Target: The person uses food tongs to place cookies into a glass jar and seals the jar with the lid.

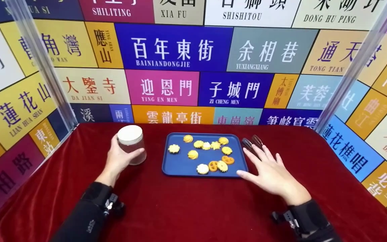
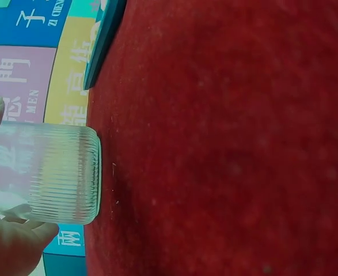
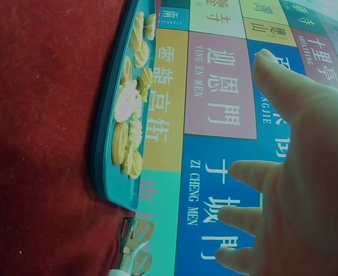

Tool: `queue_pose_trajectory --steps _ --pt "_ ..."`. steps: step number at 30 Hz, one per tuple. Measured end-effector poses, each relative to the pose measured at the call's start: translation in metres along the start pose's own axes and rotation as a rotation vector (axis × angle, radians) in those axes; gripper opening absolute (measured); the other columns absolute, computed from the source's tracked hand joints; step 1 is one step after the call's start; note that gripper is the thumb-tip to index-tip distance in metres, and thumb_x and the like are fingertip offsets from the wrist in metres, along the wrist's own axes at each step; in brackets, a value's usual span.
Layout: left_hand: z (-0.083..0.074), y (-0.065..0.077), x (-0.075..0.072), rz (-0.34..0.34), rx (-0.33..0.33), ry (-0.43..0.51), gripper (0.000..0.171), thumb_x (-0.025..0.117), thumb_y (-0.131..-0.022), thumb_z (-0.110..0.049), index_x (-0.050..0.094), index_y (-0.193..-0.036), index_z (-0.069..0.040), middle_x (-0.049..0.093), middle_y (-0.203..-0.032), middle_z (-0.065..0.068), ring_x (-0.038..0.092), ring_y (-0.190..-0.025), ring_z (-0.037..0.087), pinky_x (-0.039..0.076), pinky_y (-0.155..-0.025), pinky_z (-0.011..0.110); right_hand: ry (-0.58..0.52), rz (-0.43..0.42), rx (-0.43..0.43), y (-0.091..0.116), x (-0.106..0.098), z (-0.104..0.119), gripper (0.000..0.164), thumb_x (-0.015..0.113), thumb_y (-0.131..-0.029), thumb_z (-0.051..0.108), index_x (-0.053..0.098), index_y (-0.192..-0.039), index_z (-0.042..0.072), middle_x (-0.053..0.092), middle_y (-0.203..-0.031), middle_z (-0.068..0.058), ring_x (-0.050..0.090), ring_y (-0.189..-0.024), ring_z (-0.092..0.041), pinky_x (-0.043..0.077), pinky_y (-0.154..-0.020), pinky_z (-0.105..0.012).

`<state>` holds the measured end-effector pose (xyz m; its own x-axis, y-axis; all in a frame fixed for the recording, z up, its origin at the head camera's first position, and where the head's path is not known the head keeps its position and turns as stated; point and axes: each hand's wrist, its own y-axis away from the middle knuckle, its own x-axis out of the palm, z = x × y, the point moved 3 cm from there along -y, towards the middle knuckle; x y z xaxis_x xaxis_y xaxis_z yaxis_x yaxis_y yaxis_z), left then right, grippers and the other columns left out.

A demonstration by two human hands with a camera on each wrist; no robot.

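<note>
My left hand (image 1: pixel 121 159) grips a clear jar (image 1: pixel 135 153) with a white lid (image 1: pixel 130 133), left of the tray. In the left wrist view the ribbed lower part of the jar (image 2: pixel 68 175) is see-through and upright, its base at the red cloth. A blue tray (image 1: pixel 180 166) carries several cookies (image 1: pixel 192 154), some piped swirls and some pretzel-shaped. Fingers spread, my right hand (image 1: pixel 274 173) hovers by the tray's right edge, holding nothing. Beneath its fingertips lie tongs (image 1: pixel 247 144), partly hidden; the right wrist view shows the tongs' heads (image 3: pixel 137 233) beside the tray's corner.
Red cloth (image 1: pixel 193 208) covers the table. Printed panels with place names (image 1: pixel 173 47) stand along the back and both sides, with clear posts (image 1: pixel 348 74) at the corners.
</note>
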<state>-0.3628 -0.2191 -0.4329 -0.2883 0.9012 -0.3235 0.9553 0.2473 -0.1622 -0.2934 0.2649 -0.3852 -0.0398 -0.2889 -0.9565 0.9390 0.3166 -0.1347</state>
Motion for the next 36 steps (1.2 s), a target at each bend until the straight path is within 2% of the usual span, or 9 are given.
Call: queue_pose_trajectory --steps 10,17,21,26,29,31,33,36 --pt "0.009 -0.005 0.015 0.031 -0.007 -0.043 0.102 0.088 -0.088 -0.018 0.023 -0.164 0.002 0.040 -0.162 0.029 0.038 -0.151 0.040 0.028 -0.127 0.051 0.025 0.021 0.011 0.004 0.010 -0.012 0.093 0.054 -0.097 0.078 0.037 -0.167 0.020 0.030 -0.171 -0.022 0.017 -0.157 -0.055 0.009 -0.120 -0.080" --pt "0.008 -0.009 0.011 0.067 -0.039 -0.016 0.110 0.091 -0.086 -0.022 0.018 -0.167 -0.003 0.039 -0.163 0.026 0.039 -0.150 0.039 0.029 -0.126 0.052 0.024 0.029 0.003 0.003 0.009 -0.008 0.094 0.052 -0.096 0.080 0.036 -0.167 0.021 0.030 -0.172 -0.021 0.017 -0.157 -0.055 0.009 -0.120 -0.080" --pt "0.006 -0.012 0.002 0.080 -0.039 -0.025 0.108 0.092 -0.085 -0.023 0.023 -0.165 0.000 0.043 -0.161 0.025 0.042 -0.147 0.038 0.032 -0.125 0.050 0.015 0.039 0.013 -0.001 0.005 -0.005 0.094 0.054 -0.096 0.079 0.034 -0.168 0.021 0.027 -0.173 -0.021 0.013 -0.159 -0.053 0.007 -0.122 -0.078" --pt "0.002 -0.013 -0.012 0.063 -0.012 -0.080 0.103 0.092 -0.084 -0.024 0.029 -0.161 0.002 0.049 -0.156 0.027 0.047 -0.142 0.040 0.036 -0.122 0.052 -0.011 0.049 0.000 -0.006 0.005 0.002 0.096 0.053 -0.095 0.080 0.033 -0.169 0.022 0.026 -0.174 -0.020 0.012 -0.159 -0.053 0.005 -0.122 -0.077" --pt "0.001 -0.013 -0.013 0.050 0.008 -0.111 0.102 0.094 -0.082 -0.026 0.033 -0.159 0.002 0.052 -0.153 0.026 0.050 -0.140 0.040 0.038 -0.120 0.053 -0.011 0.054 0.003 -0.005 0.006 0.005 0.096 0.053 -0.095 0.081 0.033 -0.169 0.022 0.026 -0.174 -0.020 0.012 -0.159 -0.052 0.006 -0.123 -0.077" --pt "-0.002 -0.012 -0.013 0.015 0.022 -0.121 0.100 0.095 -0.081 -0.028 0.038 -0.157 0.002 0.055 -0.150 0.025 0.052 -0.138 0.039 0.040 -0.119 0.052 -0.005 0.060 0.008 -0.002 0.006 0.005 0.096 0.054 -0.095 0.081 0.034 -0.168 0.022 0.026 -0.174 -0.020 0.012 -0.160 -0.052 0.006 -0.123 -0.077" --pt "-0.008 -0.011 -0.013 -0.034 0.038 -0.100 0.099 0.096 -0.079 -0.029 0.041 -0.157 0.001 0.058 -0.149 0.023 0.054 -0.137 0.038 0.041 -0.118 0.051 0.006 0.065 0.009 0.000 0.006 0.005 0.096 0.052 -0.095 0.081 0.034 -0.168 0.022 0.026 -0.174 -0.020 0.012 -0.160 -0.051 0.006 -0.123 -0.076" --pt "-0.027 -0.010 -0.019 -0.084 0.073 -0.046 0.099 0.096 -0.079 -0.030 0.043 -0.158 -0.003 0.059 -0.149 0.020 0.054 -0.137 0.034 0.041 -0.118 0.049 0.026 0.067 -0.001 0.000 0.004 0.006 0.097 0.049 -0.094 0.084 0.034 -0.168 0.024 0.027 -0.174 -0.019 0.012 -0.160 -0.050 0.007 -0.123 -0.076"
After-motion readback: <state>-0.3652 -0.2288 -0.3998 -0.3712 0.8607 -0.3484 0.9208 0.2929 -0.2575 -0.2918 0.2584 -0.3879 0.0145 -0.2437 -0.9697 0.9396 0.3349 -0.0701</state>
